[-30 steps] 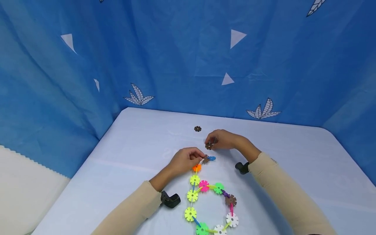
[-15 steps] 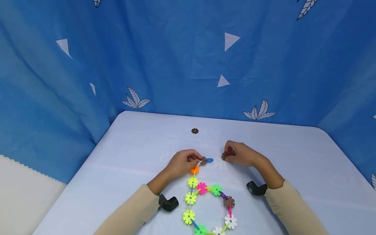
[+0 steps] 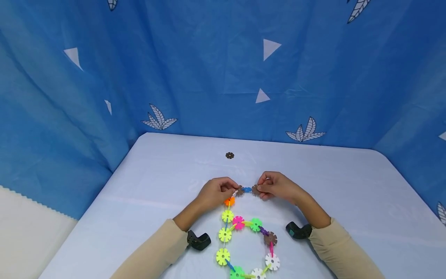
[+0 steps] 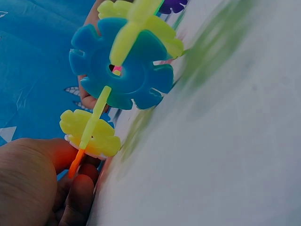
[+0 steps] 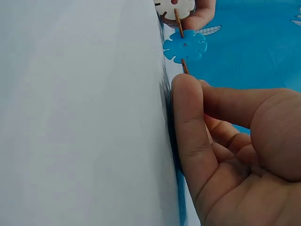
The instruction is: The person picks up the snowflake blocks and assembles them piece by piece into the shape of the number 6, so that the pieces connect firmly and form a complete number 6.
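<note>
Notched plastic discs are linked in a chain with a loop, seen in the head view. At its far end my left hand (image 3: 216, 192) pinches a brown disc (image 3: 241, 190), close to a white disc (image 3: 235, 193) and an orange disc (image 3: 229, 202). A blue disc (image 5: 186, 46) stands out to the right from that brown disc. Between thumb and finger, my right hand (image 3: 280, 188) grips another brown disc (image 3: 255, 190), whose edge meets the blue disc. Most of this right-hand disc is hidden by fingers in the right wrist view.
One loose brown disc (image 3: 229, 155) lies farther back on the white table (image 3: 174, 162). The loop's pink disc (image 3: 238, 222), green disc (image 3: 256, 224) and others lie nearer. Blue curtains (image 3: 209, 69) hang behind. Each wrist wears a black camera (image 3: 198, 240).
My right hand carried its brown disc right and nearer, then back left against the blue disc. My left hand keeps its hold on the chain's end.
</note>
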Action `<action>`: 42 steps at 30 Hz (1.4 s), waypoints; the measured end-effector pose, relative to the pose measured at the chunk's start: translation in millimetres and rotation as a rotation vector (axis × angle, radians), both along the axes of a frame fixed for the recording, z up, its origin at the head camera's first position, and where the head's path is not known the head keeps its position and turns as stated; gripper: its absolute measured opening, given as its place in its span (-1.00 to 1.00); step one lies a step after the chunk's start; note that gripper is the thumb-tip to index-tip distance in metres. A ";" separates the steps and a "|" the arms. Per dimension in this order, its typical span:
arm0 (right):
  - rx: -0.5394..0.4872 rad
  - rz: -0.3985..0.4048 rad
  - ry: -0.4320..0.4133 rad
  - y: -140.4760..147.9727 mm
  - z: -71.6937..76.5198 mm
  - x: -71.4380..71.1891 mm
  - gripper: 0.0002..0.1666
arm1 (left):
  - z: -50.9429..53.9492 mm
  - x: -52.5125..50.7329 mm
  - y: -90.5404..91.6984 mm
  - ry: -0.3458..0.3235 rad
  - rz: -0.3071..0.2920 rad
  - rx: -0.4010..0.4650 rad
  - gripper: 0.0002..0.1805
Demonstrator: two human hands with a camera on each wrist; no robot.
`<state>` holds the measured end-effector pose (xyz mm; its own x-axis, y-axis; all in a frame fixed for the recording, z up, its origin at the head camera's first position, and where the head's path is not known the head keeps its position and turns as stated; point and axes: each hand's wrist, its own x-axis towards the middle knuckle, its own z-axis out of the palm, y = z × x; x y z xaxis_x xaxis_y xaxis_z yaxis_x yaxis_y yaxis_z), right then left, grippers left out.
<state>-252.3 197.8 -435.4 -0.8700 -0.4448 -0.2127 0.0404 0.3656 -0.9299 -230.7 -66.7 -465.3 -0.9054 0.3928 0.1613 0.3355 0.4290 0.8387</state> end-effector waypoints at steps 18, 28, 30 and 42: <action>-0.023 0.034 0.060 -8.4 -4.6 -0.3 -0.94 | -1.8 -4.0 0.0 -0.038 0.010 0.029 -0.87; -0.018 0.006 0.060 -15.5 -3.3 0.7 -0.93 | -1.5 -4.0 -1.1 -0.051 0.008 0.054 -0.83; -0.017 0.017 0.055 -17.5 -2.6 -0.1 -0.93 | -1.8 -4.0 -2.8 -0.053 0.006 0.066 -0.83; 0.266 0.122 0.163 -7.7 21.4 -36.7 -0.80 | -2.6 -3.5 1.7 -0.067 0.000 0.040 -0.86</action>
<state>-289.0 190.1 -414.0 -0.8461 -0.4951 -0.1976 -0.1598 0.5891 -0.7921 -234.2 -65.0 -467.9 -0.9146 0.3873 0.1158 0.2781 0.3948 0.8757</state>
